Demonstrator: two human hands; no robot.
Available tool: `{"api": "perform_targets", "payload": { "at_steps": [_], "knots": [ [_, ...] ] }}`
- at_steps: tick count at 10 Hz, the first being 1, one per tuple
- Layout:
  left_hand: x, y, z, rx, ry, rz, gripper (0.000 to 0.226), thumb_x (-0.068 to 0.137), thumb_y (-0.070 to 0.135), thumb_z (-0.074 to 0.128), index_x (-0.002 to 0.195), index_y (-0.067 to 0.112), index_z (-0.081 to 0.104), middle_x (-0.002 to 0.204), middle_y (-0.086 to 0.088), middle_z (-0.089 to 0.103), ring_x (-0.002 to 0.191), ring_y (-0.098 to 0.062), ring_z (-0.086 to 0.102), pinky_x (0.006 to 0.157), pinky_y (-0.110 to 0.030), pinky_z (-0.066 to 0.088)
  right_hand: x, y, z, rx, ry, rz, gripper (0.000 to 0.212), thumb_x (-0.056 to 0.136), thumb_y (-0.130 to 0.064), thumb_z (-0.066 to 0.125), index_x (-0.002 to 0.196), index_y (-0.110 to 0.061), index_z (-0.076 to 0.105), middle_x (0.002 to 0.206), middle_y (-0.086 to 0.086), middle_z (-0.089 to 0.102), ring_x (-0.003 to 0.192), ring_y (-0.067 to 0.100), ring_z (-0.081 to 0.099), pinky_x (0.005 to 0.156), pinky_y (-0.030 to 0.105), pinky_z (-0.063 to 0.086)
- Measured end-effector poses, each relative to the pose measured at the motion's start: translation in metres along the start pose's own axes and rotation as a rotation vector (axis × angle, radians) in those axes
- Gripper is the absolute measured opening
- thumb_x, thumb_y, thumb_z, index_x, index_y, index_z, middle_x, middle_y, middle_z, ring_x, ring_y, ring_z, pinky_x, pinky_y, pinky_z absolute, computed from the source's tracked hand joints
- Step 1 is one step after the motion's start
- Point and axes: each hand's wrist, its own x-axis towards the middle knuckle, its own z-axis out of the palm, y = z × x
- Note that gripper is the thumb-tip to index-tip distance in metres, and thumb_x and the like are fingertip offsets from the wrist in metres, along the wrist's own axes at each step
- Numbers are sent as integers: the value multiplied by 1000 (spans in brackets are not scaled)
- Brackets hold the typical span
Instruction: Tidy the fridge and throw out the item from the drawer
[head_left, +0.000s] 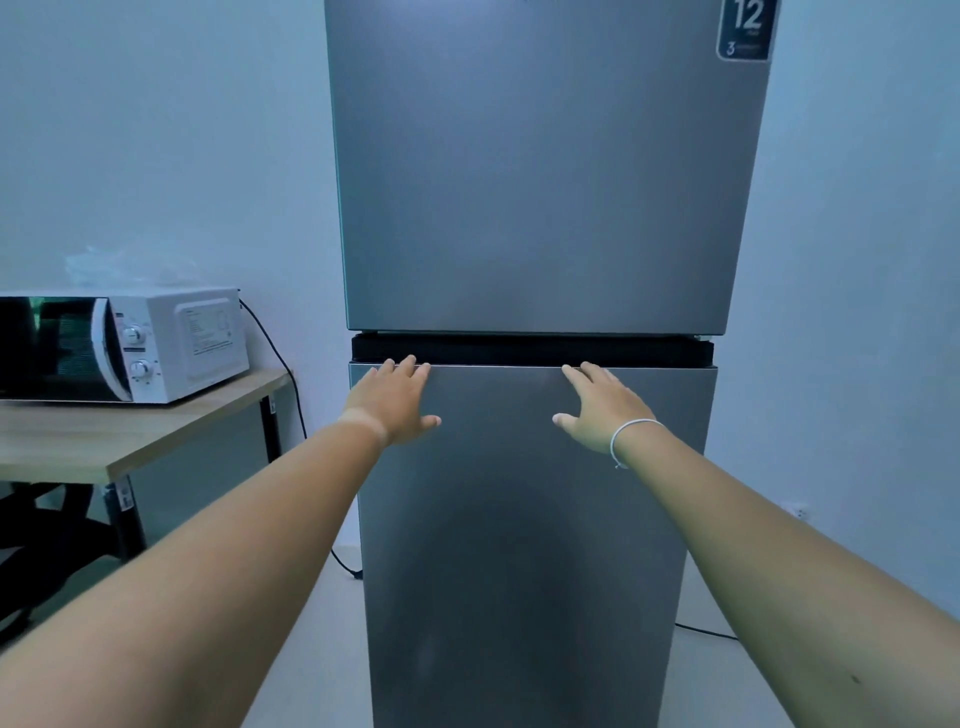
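A tall silver two-door fridge (535, 208) fills the middle of the view, with both doors closed. A dark gap (530, 348) runs between the upper door and the lower door (519, 519). My left hand (395, 402) lies flat on the lower door near its top left corner, fingertips at the door's top edge. My right hand (597, 408) lies flat near the top right, fingers spread, with a white band on the wrist. Neither hand holds anything. The fridge's inside and its drawer are hidden.
A white microwave (119, 345) sits on a wooden table (130, 441) to the left of the fridge, its black cable (291, 395) hanging down to the floor. Pale walls stand on both sides. Another cable (706, 631) lies on the floor at the right.
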Motion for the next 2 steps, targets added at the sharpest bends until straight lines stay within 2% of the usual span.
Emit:
{"api": "perform_targets", "payload": {
  "at_steps": [2],
  "knots": [
    [-22,12,-22,-81,36,55,78,89,53,46,151,16,18,161,-5,17,147,-27,19,120,-39,18,-31,-4,-22,8,38,-21,70,87,-47,49,147,-29,19,157,-8,17,140,20,28,109,37,30]
  ]
}}
